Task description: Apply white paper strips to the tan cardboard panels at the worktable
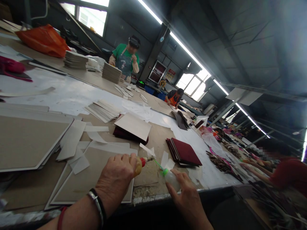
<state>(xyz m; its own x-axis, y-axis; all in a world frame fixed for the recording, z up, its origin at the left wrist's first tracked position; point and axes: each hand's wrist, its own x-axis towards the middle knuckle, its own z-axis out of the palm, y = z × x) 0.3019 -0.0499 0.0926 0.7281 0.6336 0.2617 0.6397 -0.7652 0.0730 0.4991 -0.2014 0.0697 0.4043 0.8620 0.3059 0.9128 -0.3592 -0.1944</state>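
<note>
My left hand point(115, 180) is closed round a yellowish tool with a red tip point(142, 162), held over a grey cardboard sheet point(79, 182) near the table's front edge. My right hand point(187, 195) grips a small clear squeeze bottle with a green nozzle point(168, 175); the nozzle points up-left toward the red tip. A bracelet and a red band sit on my left wrist. White paper strips point(165, 159) lie just beyond the two tools.
Dark red covers point(184, 153) are stacked to the right; a board lies on more red covers point(133, 127). Grey board stacks point(28, 140) sit left. Other people work across the table point(126, 60), farther back point(174, 97) and at right point(285, 169).
</note>
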